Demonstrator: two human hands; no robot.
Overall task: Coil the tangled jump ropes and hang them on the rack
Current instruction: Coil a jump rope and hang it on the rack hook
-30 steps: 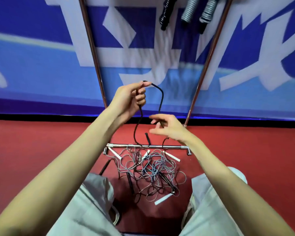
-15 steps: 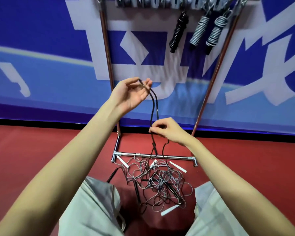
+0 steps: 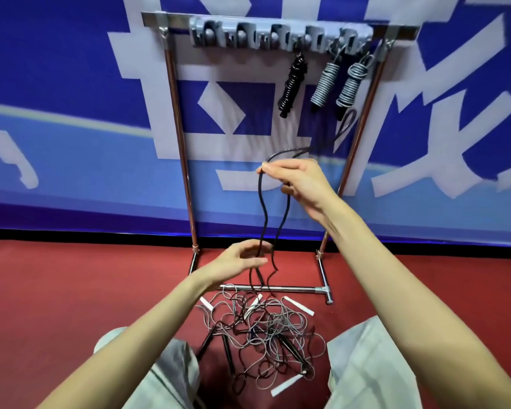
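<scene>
My right hand [image 3: 303, 184] is raised in front of the rack [image 3: 179, 128] and pinches a black jump rope [image 3: 261, 208] at its fingertips. A loop of the rope swings up to the right of that hand. Two strands hang down from it and pass between the thumb and curled fingers of my left hand [image 3: 236, 259], which is blurred. Below, the strands run into a tangled pile of grey and black ropes [image 3: 272, 329] on the floor between my knees. One black coil [image 3: 292, 84] and two grey coils [image 3: 325, 84] hang from the grey hook bar [image 3: 248, 35].
The rack's base bar [image 3: 292, 288] lies on the red floor [image 3: 71, 290] just behind the pile. A blue and white banner [image 3: 71, 84] covers the wall behind. White handles [image 3: 298, 305] and black handles [image 3: 227, 354] stick out of the tangle. Several hooks on the left of the bar carry nothing.
My right hand has risen with the rope from low to high. My left hand has dropped from the top of the rope to the hanging strands. The view has tilted up, showing the whole rack.
</scene>
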